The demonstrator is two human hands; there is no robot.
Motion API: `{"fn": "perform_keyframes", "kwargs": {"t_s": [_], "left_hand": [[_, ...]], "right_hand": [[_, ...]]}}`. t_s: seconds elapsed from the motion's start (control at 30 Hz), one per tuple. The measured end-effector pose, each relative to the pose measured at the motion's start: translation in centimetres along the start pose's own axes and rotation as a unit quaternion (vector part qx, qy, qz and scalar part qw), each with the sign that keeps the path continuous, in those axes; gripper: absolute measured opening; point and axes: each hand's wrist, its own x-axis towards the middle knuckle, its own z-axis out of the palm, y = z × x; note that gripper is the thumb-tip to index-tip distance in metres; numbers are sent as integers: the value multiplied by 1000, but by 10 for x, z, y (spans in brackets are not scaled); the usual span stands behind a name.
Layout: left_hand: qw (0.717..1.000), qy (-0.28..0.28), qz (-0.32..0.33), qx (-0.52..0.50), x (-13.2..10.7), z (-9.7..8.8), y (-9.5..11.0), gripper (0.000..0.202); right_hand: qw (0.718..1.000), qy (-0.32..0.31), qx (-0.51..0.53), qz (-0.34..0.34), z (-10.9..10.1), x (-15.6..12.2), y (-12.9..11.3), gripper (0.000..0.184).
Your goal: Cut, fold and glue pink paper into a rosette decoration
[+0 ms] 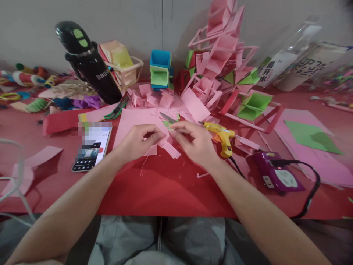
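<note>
The left hand (143, 140) pinches a pink paper strip (172, 151) over the middle of the desk (160, 195), presumably to steady it, beside the right hand (197, 141), fingertips nearly together, any hold unclear.

matt pink paper strip (173, 151) – glossy blk flask (96, 75), smooth yel. plastic glue gun (225, 139) – shiny purple plastic socket box (275, 173)

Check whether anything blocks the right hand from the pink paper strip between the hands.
Nothing visible does: the right hand is close beside the pink paper strip. The pointed blade shows beyond the hand, off that path.
</note>
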Motion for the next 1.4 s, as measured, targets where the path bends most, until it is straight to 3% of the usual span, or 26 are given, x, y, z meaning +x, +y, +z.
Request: {"fn": "perform_keyframes", "kwargs": {"t_s": [0.13,0.37,0.53,0.8,1.13,1.4], "left_hand": [[998,52,10,20,1,1,-3,29],[989,133,13,63,1,3,4,25],[989,135,7,53,0,7,5,22],[992,122,-7,-27,0,10,5,19],[990,130,-9,-50,0,10,0,14],[993,88,59,-61,3,7,-1,10]], "right_hand": [[999,15,14,-24,-2,2,-3,10],[995,-23,-59,-73,-3,3,-1,8],[995,-34,-54,-75,-1,4,3,2],[994,-23,-50,-93,-1,3,2,9],[996,-19,-33,-77,3,2,2,5],[996,-10,-30,-89,1,3,2,5]]}}
